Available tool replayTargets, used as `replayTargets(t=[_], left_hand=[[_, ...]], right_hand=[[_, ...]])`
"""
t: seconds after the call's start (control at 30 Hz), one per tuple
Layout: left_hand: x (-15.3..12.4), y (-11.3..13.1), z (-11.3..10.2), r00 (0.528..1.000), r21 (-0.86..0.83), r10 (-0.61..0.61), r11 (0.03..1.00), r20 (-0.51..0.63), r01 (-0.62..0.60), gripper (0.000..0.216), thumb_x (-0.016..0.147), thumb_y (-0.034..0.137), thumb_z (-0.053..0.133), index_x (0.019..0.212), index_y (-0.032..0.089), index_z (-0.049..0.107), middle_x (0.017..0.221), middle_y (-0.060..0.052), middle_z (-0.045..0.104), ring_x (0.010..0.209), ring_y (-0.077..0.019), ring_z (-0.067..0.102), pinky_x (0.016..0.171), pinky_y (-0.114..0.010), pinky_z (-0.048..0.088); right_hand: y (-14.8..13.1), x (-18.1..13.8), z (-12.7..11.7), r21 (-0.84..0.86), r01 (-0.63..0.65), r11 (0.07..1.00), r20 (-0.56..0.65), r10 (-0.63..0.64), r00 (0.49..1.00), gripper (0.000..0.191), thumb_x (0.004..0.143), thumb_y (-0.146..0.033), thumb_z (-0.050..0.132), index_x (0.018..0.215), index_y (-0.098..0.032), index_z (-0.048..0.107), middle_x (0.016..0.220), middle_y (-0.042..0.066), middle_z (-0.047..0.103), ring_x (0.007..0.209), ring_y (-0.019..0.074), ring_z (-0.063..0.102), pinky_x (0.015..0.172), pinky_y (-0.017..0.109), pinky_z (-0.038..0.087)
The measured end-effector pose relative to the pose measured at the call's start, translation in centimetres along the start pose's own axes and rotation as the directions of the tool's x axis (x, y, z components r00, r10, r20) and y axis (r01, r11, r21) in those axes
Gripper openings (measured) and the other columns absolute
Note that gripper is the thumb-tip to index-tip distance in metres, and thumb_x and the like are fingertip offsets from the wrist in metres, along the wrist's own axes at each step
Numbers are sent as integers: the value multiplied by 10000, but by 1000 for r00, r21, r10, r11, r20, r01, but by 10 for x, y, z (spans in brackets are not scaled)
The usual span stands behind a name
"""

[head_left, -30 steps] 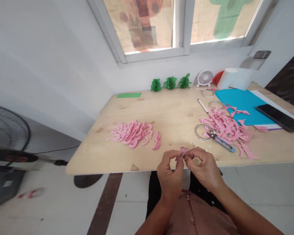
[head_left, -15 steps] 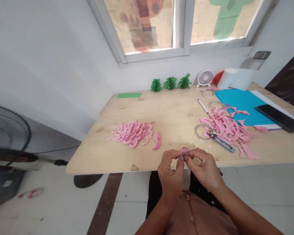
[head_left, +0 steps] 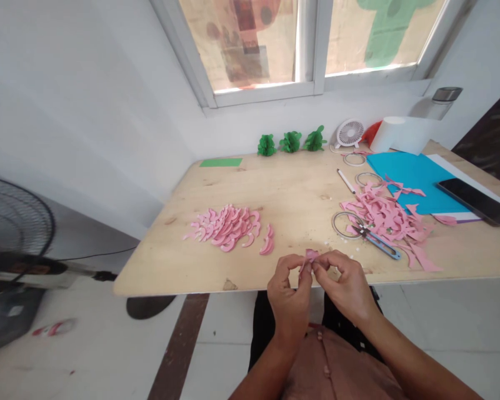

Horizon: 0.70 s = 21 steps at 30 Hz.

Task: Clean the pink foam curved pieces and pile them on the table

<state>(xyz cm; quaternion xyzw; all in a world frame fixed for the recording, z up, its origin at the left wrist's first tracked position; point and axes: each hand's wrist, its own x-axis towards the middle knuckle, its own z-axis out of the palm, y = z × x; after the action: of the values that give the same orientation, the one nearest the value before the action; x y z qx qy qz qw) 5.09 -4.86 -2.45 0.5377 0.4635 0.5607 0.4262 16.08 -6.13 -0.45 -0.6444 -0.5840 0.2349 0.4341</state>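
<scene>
Between my fingertips, just above the table's front edge, is a small piece of pink paper (head_left: 311, 254). My left hand (head_left: 290, 289) pinches it from the left, thumb and forefinger closed. From the right, my right hand (head_left: 345, 282) pinches the same piece, its fingertips touching those of the left. The fingers hide most of the paper, so its full shape cannot be made out. To the left lie a heap of curved pink paper pieces (head_left: 229, 226) and a small separate stack of them (head_left: 267, 241).
Right of my hands lie blue-handled snips (head_left: 381, 244), a tape roll (head_left: 346, 225) and pink paper scraps (head_left: 385, 214). Farther back are a white pen (head_left: 346, 181), blue sheets (head_left: 408, 178), a phone (head_left: 475, 199), green paper figures (head_left: 290, 142) and a small fan (head_left: 349, 133).
The pink piece between my fingers now shows a little more above the fingertips. Both hands stay in nearly the same place, still pinching it.
</scene>
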Motion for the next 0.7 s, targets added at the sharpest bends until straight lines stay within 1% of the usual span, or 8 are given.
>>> replayTargets(t=[0.17,0.3,0.4,0.47,0.53,0.63,0.7], left_hand=[[1,2,1,1000,-15,-17,1000,8,17,76,768,175,614,829,180,660,815,-42,691,805,-184,644,766,-306,493],[2,4,0,1000,-18,-15,1000,27,15,81,779,177,607,837,182,663,845,-45,697,795,-178,640,766,-311,491],[1,3,0,998,-46,-47,998,30,49,85,777,182,613,844,177,665,862,-49,698,818,-182,635,788,-318,483],[2,3,1,993,-102,-113,988,28,115,77,761,193,632,827,172,666,822,-42,694,806,-181,633,777,-311,483],[3,4,2,977,-192,-211,958,27,213,72,729,200,660,791,164,662,753,-25,684,748,-169,625,731,-289,485],[6,8,3,934,-339,-356,874,38,347,96,671,180,700,749,152,652,686,3,656,661,-127,596,661,-239,470],[8,11,3,907,-414,-416,816,61,402,113,653,166,713,742,147,646,670,16,641,629,-101,576,626,-208,452]], right_hand=[[1,0,-1,4,-9,1000,-3,9,1000,142,779,-216,521,664,-187,600,655,24,612,666,187,565,673,306,424],[0,0,0,-1,10,1000,-17,-10,1000,140,768,-201,521,643,-191,584,639,19,604,655,183,561,662,302,430],[-1,1,1,11,14,1000,-24,-13,1000,132,759,-193,519,639,-196,574,640,19,604,661,184,563,657,296,438],[-1,1,0,26,4,1000,-15,-3,1000,127,753,-191,518,640,-198,575,643,18,608,658,181,569,648,290,442],[-1,2,-1,40,-12,999,-5,12,1000,128,746,-193,520,635,-197,583,637,14,611,646,177,575,636,283,442],[1,2,-2,78,-52,996,9,52,999,131,737,-204,529,637,-189,611,627,9,621,631,172,581,633,277,442],[1,2,-3,122,-86,989,26,84,996,133,735,-213,536,638,-183,621,620,6,622,621,167,583,627,268,444]])
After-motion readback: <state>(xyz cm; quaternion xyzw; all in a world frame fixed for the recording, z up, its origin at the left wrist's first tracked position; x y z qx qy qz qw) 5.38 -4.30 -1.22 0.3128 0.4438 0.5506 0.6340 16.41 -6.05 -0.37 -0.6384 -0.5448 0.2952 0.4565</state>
